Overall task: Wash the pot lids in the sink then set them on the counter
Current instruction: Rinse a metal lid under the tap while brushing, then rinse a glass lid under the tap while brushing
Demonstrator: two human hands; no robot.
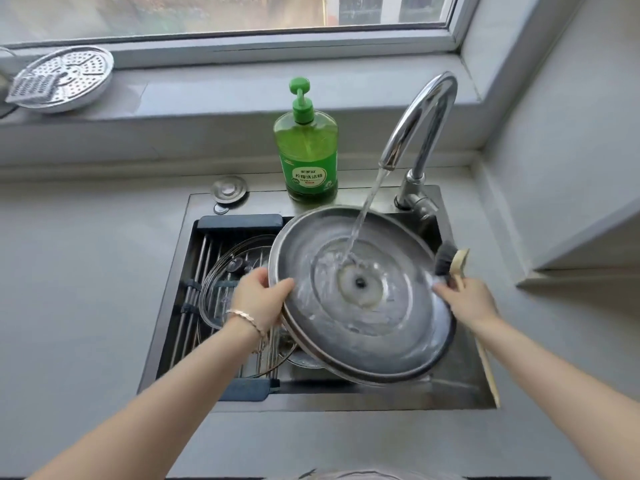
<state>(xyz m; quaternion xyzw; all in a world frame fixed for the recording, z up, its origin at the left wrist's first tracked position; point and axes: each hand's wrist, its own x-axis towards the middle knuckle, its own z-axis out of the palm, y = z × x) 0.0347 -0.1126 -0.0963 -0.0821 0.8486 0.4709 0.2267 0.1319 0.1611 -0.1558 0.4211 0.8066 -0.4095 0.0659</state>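
The left hand (pixel 261 297) pinched the left rim of the big metal lid (pixel 381 337), thumb on top and fingers under. The right hand (pixel 465 299) was curled round a brush (pixel 446 259) and touched the right rim. So the lid hung between both hands, over the sink (pixel 346 403), hollow side up and tipped a little. It was round, so it had no long side. Water (pixel 363 216) from the tap (pixel 422 112) fell into its middle. A glass lid (pixel 225 282) lay on the rack (pixel 197 268) to the left. The counter (pixel 86 289) on the left looked wide and was nearer the left hand. The right side looked tight, with a wall close by. The soap bottle (pixel 306 157) stood just past the far rim.
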